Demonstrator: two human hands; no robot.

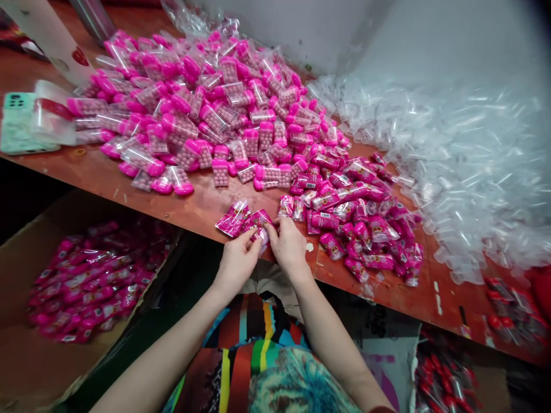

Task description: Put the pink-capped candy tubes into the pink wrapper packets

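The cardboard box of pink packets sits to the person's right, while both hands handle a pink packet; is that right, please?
Not quite: in the head view, the cardboard box sits to the person's left; the left hand and right hand do handle a pink packet.

Blocked ahead by heaped pink-capped tubes [224,115], rightward by piled wrapped packets [365,212] and, farther out, clear tubes [465,166]. Open left of the left hand [241,253], beyond a loose packet [231,219], along the bare front strip of the surface [197,210]. Seemingly passable above the lower-left carton [26,367], though too shadowed to judge.
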